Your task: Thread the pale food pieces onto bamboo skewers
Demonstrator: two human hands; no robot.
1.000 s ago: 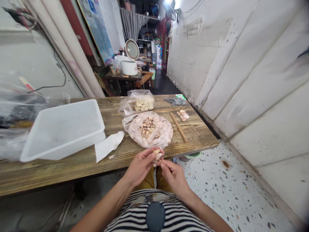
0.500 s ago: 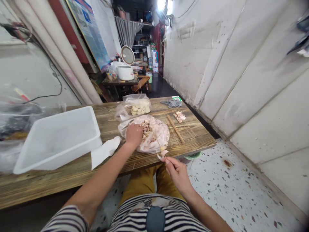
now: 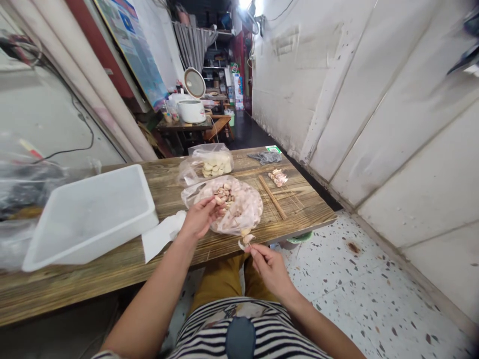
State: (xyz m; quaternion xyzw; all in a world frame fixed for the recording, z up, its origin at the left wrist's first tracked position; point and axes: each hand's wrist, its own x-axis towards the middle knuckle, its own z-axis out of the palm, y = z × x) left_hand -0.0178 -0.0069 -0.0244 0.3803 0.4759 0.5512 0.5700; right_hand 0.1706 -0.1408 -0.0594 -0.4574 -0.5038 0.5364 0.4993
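My left hand [image 3: 200,217] is above the near left edge of a clear plastic bag [image 3: 247,204] full of garlic cloves. A garlic clove [image 3: 219,200] is pinched between its thumb and fingertips. Down at the table's front edge, my right hand [image 3: 270,264] grips a thin skewer, mostly hidden by the fingers and cloves. Garlic cloves [image 3: 247,239] are threaded on it just beyond the fingertips. To the right of the bag lies a bundle of bare wooden skewers [image 3: 272,197]. Beyond that are finished-looking skewers of garlic cloves [image 3: 277,177], side by side.
A white plastic tub [image 3: 93,214] stands on the wooden table [image 3: 179,254] at left, with white paper [image 3: 160,237] beside it. Behind the garlic sits a bag of pale slices [image 3: 217,164]. A dark crumpled plastic bag [image 3: 266,157] lies at the far right edge. A rice cooker [image 3: 192,110] stands farther back.
My left hand has come out of the garlic bag, moving back toward me with a clove in its fingertips. My right hand, with the skewer, has shifted slightly left.
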